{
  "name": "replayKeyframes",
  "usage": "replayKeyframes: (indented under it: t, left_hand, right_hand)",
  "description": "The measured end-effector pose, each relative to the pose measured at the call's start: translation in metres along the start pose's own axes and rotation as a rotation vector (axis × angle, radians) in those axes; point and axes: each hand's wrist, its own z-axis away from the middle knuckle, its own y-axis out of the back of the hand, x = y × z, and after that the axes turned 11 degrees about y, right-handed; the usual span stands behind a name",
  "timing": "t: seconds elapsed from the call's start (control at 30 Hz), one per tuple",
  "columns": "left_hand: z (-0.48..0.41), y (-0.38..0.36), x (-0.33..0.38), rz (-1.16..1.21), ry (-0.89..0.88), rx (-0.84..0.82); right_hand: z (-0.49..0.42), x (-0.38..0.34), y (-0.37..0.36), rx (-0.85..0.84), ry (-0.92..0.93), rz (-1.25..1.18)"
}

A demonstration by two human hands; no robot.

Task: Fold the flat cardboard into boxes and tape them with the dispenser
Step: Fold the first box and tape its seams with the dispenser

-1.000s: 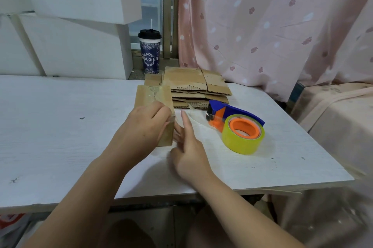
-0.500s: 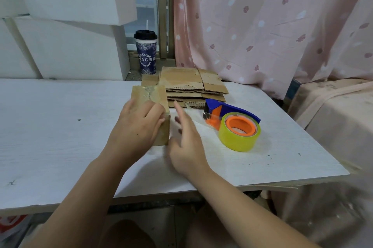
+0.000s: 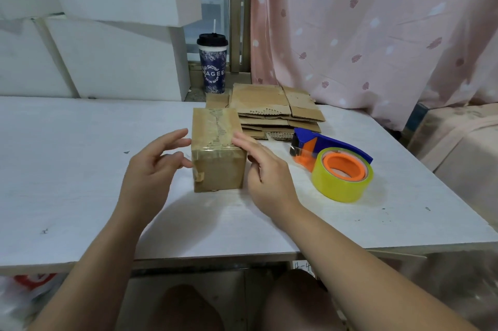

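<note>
The box [image 3: 218,152] stands folded between the two hands, with tape along its top seam and down the near face. The left hand [image 3: 152,171] is released, fingers loosely spread, their tips at the box's left side (touching or just short of it, I cannot tell). The right hand [image 3: 265,174] grasps nothing either, its straight fingers lying against the box's right upper edge. The dispenser [image 3: 332,166] lies on the table [image 3: 67,168] just right of the right hand, and the flat stack [image 3: 275,112] sits beyond that hand's fingertips. I judge this box to be at the smoothing or checking step. The next move likely calls for turning it to check the hidden underside, or setting it aside and drawing a fresh sheet from the stack
</note>
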Motion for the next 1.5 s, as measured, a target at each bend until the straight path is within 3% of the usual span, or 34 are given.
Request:
replayKeyframes:
  t: [0.33,0.53,0.83,1.3,1.5]
  left_hand:
    - [-0.014,-0.005,-0.005,-0.21,-0.164,-0.041]
    - [-0.014,-0.008,-0.012,-0.414,-0.37,-0.052]
    - [-0.021,-0.005,-0.013,-0.548,-0.416,-0.059]
    - [-0.027,-0.011,-0.021,-0.335,-0.385,-0.105]
    - [-0.024,-0.01,-0.023,-0.285,-0.246,-0.107]
  right_hand:
    - [0.002,0.004,0.003,0.041,-0.039,-0.076]
    - [0.002,0.007,0.004,0.06,-0.053,-0.13]
    - [0.0,0.006,0.0,0.022,-0.027,-0.085]
    - [-0.002,0.008,0.0,-0.01,-0.02,-0.12]
    - [0.0,0.006,0.0,-0.017,-0.006,-0.096]
